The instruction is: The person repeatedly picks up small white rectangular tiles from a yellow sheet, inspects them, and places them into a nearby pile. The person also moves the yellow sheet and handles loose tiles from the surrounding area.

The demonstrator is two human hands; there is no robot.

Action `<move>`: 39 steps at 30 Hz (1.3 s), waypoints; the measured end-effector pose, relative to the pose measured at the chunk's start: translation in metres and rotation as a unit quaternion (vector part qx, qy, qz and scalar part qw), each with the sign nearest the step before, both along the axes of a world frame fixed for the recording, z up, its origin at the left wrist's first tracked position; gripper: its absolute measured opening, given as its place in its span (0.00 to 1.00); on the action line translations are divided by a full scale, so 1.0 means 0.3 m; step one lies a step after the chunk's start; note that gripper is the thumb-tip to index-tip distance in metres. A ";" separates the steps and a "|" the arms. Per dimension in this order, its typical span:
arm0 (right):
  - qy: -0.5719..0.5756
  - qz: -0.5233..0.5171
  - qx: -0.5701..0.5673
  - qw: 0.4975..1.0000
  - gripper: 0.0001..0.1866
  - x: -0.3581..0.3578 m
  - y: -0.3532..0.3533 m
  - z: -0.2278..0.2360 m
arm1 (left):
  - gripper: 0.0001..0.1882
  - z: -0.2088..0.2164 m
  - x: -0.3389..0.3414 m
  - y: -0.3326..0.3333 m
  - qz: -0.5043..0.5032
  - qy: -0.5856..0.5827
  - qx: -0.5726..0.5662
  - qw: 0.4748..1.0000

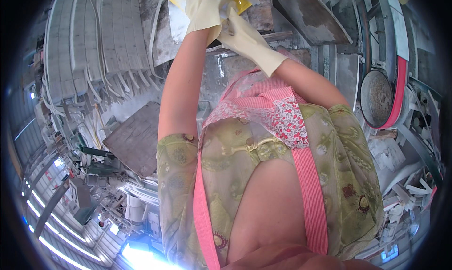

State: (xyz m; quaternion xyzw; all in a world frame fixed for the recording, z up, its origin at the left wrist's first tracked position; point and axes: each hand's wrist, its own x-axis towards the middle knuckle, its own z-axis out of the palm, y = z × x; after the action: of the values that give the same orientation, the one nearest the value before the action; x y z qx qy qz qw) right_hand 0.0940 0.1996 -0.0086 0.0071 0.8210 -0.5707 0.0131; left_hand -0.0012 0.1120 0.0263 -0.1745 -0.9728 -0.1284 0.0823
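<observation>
Both of my hands wear cream rubber gloves and are at the top of the head view. My left hand [203, 4] reaches up to the top edge, where its fingers are cut off or hidden. It is beside a glossy yellow-and-silver bag or wrapper [243, 2]. My right hand [245, 39] is just below and right of it, with its fingers bent in at the flared cuff [214, 31] of the left glove. The fingertips are partly hidden behind that cuff. Beneath the hands is a worn grey wooden board [174, 23].
Long grey slatted strips [94, 30] hang or lie in a stack on the left. Below them is a brown board [134, 138]. To the right are a tilted dusty panel [310, 16], a round pan-like dish [377, 99] and a red band [400, 86]. A pink apron covers my front.
</observation>
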 end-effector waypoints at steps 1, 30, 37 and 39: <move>-0.010 0.028 -0.026 0.999 0.45 0.011 0.024 0.008 | 0.45 0.008 -0.003 0.004 0.018 -0.007 0.035 0.999; 0.208 0.111 -0.080 0.969 0.20 -0.504 0.429 -0.205 | 0.58 -0.079 -0.110 -0.100 0.167 -0.138 0.130 0.968; 0.203 0.059 -0.028 0.977 0.12 -0.565 0.483 -0.126 | 0.53 -0.063 -0.074 -0.095 0.129 -0.115 0.175 0.969; 0.265 0.047 0.113 0.956 0.11 -0.598 0.500 -0.090 | 0.53 -0.036 -0.065 -0.079 0.138 -0.128 0.189 0.964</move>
State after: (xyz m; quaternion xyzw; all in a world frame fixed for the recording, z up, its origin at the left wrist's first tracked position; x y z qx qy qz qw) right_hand -0.0854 0.3496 -0.0355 -0.1818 0.8537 -0.4539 -0.1793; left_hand -0.0209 0.0883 0.0154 -0.0020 -0.9479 -0.3185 0.0053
